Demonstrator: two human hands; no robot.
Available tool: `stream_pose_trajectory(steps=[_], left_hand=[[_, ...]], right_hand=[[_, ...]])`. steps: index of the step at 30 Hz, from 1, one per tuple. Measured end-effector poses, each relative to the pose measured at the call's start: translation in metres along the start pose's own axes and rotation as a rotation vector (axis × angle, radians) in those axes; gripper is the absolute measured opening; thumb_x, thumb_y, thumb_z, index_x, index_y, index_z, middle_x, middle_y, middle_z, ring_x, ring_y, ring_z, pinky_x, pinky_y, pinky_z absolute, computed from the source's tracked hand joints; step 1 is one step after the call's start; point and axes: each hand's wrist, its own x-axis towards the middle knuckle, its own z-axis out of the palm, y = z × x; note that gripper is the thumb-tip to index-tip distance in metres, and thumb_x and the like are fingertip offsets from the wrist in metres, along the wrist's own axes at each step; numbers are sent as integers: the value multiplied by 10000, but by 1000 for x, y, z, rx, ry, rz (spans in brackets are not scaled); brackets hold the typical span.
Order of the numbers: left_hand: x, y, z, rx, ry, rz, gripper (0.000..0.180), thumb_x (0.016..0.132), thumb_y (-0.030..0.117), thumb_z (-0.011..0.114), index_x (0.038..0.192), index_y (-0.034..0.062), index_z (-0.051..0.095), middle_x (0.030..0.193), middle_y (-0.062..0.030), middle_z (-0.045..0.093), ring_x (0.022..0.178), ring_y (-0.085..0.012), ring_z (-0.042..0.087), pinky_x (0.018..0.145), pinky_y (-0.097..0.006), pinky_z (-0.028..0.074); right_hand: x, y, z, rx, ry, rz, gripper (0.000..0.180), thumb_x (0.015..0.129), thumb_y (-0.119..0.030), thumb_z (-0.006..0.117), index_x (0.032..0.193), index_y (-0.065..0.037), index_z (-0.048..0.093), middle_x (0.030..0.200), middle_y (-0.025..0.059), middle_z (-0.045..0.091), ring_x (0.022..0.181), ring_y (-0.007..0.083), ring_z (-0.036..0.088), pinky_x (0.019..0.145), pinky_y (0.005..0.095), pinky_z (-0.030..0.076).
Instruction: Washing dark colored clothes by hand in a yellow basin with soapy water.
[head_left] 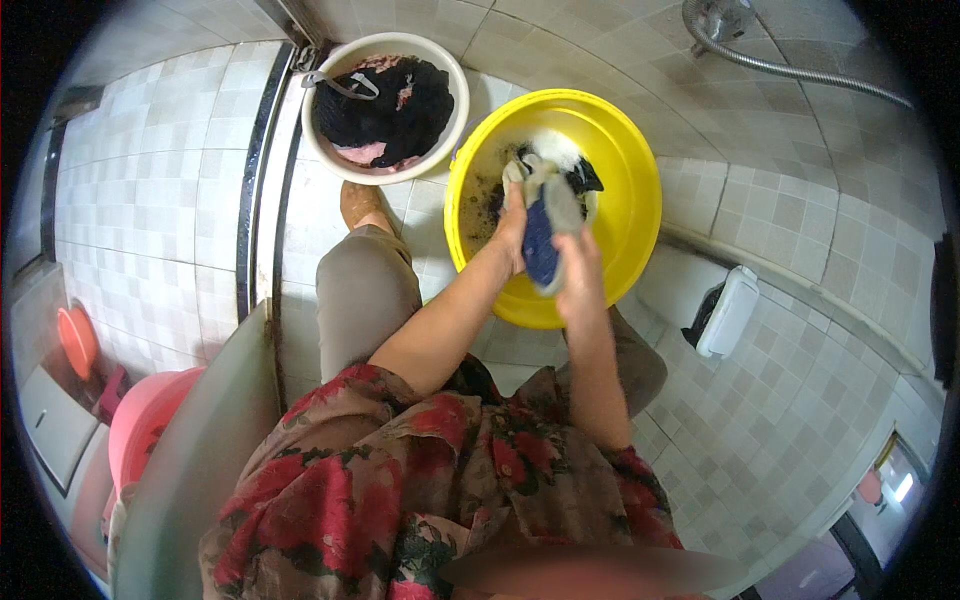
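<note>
Over the yellow tub point(640, 220) I hold a navy-and-grey cloth piece point(540, 235), possibly a sock; its exact kind is hard to make out. My left hand point(512, 232) is closed on its left side. At its lower right end, my right hand point(580, 275) is closed on the cloth and slightly blurred by motion. Murky water with white suds point(552, 143) lies in the tub. Some dark cloth point(583, 178) shows behind the held piece, partly hidden by it.
A cream basin point(460, 100) with black and pink clothes point(385, 110) stands to the far left of the tub. At right are a lidded white bin point(728, 312) and, above, a shower hose point(790, 72). A pink basin point(135, 430) sits behind a frosted panel point(200, 480).
</note>
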Motion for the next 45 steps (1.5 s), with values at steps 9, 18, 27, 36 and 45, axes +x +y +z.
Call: stream_pose_trajectory(steps=[9, 18, 27, 36, 45], left_hand=[[-3, -22, -10, -111, 291, 44, 379, 950, 335, 409, 1159, 36, 512, 1086, -153, 600, 915, -284, 625, 788, -440, 518], [24, -1, -52, 221, 652, 250, 398, 858, 278, 505, 1067, -55, 572, 977, -181, 629, 800, -284, 627, 720, -427, 506], [-16, -8, 32, 206, 232, 53, 408, 912, 294, 487, 1212, 17, 483, 1106, -166, 601, 944, -285, 621, 827, -416, 510], [-8, -1, 20, 66, 63, -62, 817, 822, 752, 293, 1394, 169, 304, 1350, -166, 407, 1207, -345, 442, 890, -530, 428], [21, -35, -13, -133, 144, 75, 354, 926, 342, 482, 1133, 61, 541, 1008, -114, 627, 861, -250, 636, 707, -406, 545]], right_hand=[[70, 24, 11, -1178, 453, -327, 496, 753, -367, 501, 977, 62, 608, 817, 282, 633, 768, 448, 620, 732, 482, 498], [3, 34, 33, -662, 124, -362, 387, 751, -258, 571, 1023, 12, 625, 940, 225, 646, 905, 347, 625, 834, 390, 469], [146, 36, -79, -584, 313, -275, 423, 771, -347, 530, 914, 36, 638, 943, 218, 645, 894, 361, 612, 831, 410, 469], [44, 4, -30, 332, -208, -73, 372, 873, -233, 495, 1151, 13, 523, 1133, 134, 587, 1062, 252, 561, 932, 400, 433], [53, 23, 1, -1044, 435, -457, 414, 736, -349, 570, 875, 38, 614, 768, 274, 614, 736, 458, 593, 681, 500, 472]])
